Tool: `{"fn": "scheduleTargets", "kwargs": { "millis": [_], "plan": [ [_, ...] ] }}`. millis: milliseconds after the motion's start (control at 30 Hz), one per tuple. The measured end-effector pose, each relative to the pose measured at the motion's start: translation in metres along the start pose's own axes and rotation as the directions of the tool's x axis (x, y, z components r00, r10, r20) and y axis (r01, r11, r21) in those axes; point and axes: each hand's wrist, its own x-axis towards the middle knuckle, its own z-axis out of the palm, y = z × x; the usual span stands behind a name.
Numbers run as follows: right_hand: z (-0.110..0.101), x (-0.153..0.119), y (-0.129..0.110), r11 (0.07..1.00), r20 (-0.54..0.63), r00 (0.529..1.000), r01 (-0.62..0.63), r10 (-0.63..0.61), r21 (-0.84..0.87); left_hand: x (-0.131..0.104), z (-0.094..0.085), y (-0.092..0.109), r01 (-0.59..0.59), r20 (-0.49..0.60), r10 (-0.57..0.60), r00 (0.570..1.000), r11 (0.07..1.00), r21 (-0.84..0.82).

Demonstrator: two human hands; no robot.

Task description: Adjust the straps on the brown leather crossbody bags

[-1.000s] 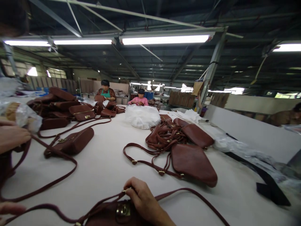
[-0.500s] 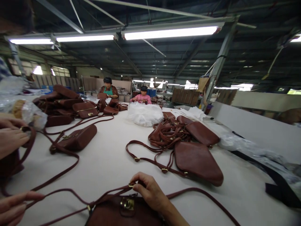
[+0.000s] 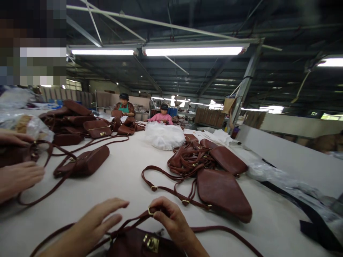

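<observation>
Brown handbag (image 3: 139,244) with brass clasp (image 3: 150,242) lies at white table's (image 3: 118,185) near edge; right hand (image 3: 171,217) pinches its strap (image 3: 139,216); left hand (image 3: 93,221), fingers spread, hovers beside, holding nothing; more bags (image 3: 214,167) beyond; dim factory hall.

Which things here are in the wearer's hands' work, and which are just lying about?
In hand:
- right hand pinching the strap
- left hand open over that strap
- brown bag with brass clasp

Lying about:
- bag heap
- single bag
- white plastic pile
- co-worker's hands, far left
</observation>
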Motion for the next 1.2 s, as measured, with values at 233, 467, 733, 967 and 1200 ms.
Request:
{"fn": "scheduleTargets", "kwargs": {
  "millis": [233,467,733,967,1200],
  "plan": [
    [-0.012,-0.003,-0.008,0.997,-0.037,0.999,0.021,-0.024,-0.070,0.021,0.075,0.018,-0.168,0.372,0.033,0.928,0.926,0.337],
    [-0.016,-0.005,-0.010,0.924,-0.033,0.999,-0.001,-0.013,-0.381,0.028,0.085,0.004,-0.067,0.435,-0.059,0.898,0.960,0.270],
    [-0.013,-0.002,-0.009,0.896,-0.059,0.996,0.032,-0.065,-0.442,0.027,0.099,-0.005,-0.173,0.373,0.015,0.928,0.902,0.395],
    [-0.008,-0.002,-0.004,0.994,-0.080,0.996,-0.056,0.049,-0.090,0.017,0.115,-0.006,-0.349,0.347,0.223,0.911,0.865,0.360],
    [-0.009,-0.002,-0.006,0.983,-0.046,0.992,-0.113,0.120,0.143,0.016,0.107,-0.010,-0.295,0.246,0.206,0.947,0.861,0.415]
  ]
}}
